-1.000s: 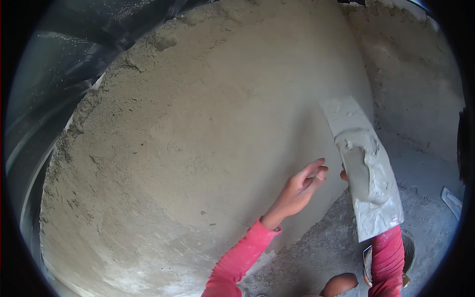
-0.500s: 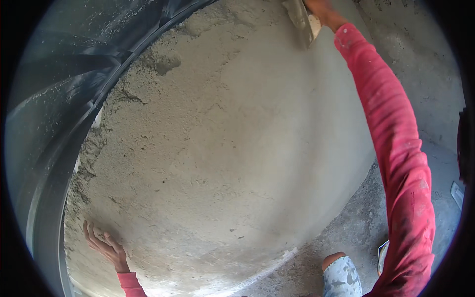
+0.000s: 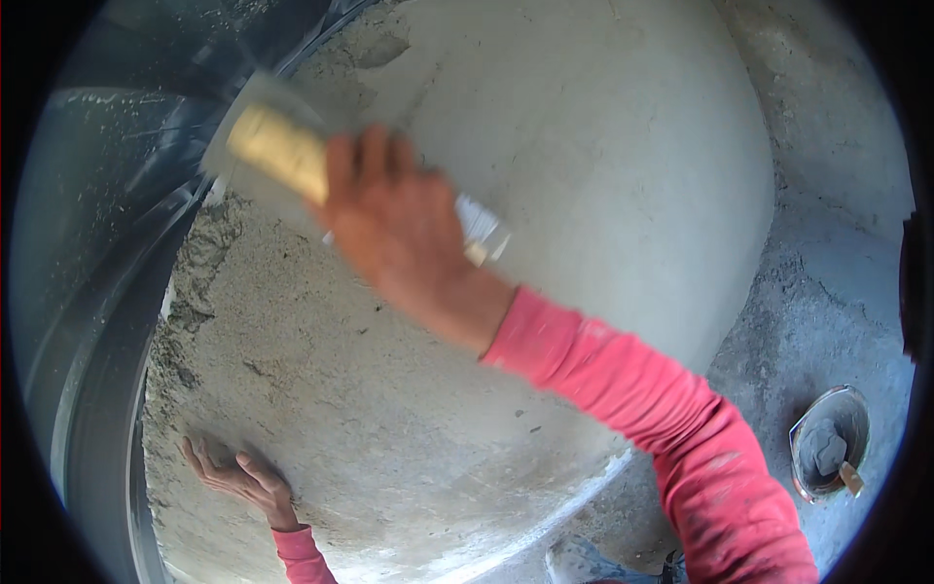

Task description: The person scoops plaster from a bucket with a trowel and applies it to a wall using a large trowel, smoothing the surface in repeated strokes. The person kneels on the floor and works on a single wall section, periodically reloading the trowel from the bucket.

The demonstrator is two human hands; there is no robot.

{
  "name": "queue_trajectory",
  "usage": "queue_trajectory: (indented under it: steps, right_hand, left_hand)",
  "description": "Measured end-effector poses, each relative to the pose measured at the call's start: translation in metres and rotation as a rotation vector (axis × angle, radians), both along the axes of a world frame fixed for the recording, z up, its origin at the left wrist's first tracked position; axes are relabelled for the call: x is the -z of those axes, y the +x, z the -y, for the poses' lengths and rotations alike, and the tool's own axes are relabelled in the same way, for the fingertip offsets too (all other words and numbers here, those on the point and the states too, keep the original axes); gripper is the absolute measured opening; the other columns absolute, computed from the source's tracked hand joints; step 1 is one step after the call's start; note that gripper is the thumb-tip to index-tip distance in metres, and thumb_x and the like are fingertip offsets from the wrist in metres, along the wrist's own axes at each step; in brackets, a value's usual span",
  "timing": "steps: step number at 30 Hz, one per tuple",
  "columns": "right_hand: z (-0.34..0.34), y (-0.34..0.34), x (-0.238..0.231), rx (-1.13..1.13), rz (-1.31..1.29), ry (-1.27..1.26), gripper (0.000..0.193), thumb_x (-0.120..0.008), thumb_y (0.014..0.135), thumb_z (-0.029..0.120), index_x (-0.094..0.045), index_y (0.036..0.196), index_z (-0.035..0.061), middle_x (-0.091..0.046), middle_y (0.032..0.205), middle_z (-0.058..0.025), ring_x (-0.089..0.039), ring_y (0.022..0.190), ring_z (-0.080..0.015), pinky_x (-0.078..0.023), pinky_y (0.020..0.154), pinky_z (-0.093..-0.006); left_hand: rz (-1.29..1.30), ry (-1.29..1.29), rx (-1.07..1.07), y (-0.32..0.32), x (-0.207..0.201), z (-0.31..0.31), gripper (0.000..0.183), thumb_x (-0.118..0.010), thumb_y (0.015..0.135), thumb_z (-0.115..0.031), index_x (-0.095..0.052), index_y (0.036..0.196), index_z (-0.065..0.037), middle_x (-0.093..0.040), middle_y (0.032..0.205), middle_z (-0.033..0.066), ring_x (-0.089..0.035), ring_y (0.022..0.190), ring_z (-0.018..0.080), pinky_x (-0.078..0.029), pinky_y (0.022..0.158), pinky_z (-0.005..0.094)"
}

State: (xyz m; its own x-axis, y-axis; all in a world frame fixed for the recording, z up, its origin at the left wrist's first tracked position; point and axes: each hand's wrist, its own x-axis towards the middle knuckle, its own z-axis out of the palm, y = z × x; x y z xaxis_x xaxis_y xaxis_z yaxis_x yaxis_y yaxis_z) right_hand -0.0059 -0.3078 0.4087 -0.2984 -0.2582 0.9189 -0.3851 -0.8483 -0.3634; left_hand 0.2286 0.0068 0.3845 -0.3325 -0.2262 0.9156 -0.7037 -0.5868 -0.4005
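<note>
My right hand [image 3: 399, 229] is wrapped round the pale yellow wooden handle of a plastering trowel [image 3: 263, 146]. The trowel is smeared by motion and reaches over the left edge of a grey plastered wall [image 3: 632, 195]. Much of its blade is hidden behind my hand. Lower left, my left hand [image 3: 241, 477] rests open against the plaster, palm toward it, with fingers spread and nothing in them. Plaster near the left edge is rough and crumbly, while the right side looks smooth.
Dark shiny sheeting [image 3: 107, 195] borders the wall's left edge. At the lower right, a bucket [image 3: 864, 414] stands on the grey floor [image 3: 749, 438], holding grey mortar and a small tool with a wooden handle. Part of my leg shows at the bottom.
My right hand has swung with the trowel from the far top right to the wall's upper left. The view has shifted slightly, bringing the bucket into sight. My left hand stays on the wall.
</note>
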Motion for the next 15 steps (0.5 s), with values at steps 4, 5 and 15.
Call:
queue_trajectory:
  steps: [4,5,15]
  right_hand:
    - [-0.066,0.023,0.039,-0.199,-0.136,-0.097,0.036,-0.072,0.087,0.032,-0.059,0.096,-0.0006,-0.056,0.085,-0.0101,-0.059,0.077,-0.0230,-0.051,0.048,-0.0342]
    - [-0.065,0.012,0.043,-0.313,-0.227,-0.169,0.036,-0.071,0.087,0.032,-0.059,0.096,-0.0004,-0.057,0.087,-0.0108,-0.059,0.079,-0.0240,-0.051,0.048,-0.0341]
    - [0.301,-0.254,0.026,0.171,0.136,0.437,0.066,-0.054,0.096,0.060,-0.064,0.114,-0.0018,-0.070,0.101,-0.0297,-0.069,0.098,-0.0426,-0.053,0.084,-0.0482]
  left_hand:
    - [-0.049,-0.010,0.013,0.010,0.001,-0.008,0.067,-0.029,0.106,-0.054,-0.035,0.145,0.000,-0.032,0.156,0.0227,-0.036,0.141,0.0379,-0.028,0.114,0.0526]
    - [-0.038,-0.006,-0.011,0.011,0.001,-0.011,0.068,-0.029,0.106,-0.054,-0.034,0.146,0.000,-0.031,0.157,0.0226,-0.037,0.140,0.0378,-0.029,0.113,0.0522]
    - [-0.074,-0.011,-0.058,-0.002,0.003,-0.003,0.070,-0.031,0.105,-0.057,-0.033,0.146,-0.001,-0.031,0.156,0.0221,-0.037,0.139,0.0376,-0.036,0.113,0.0503]
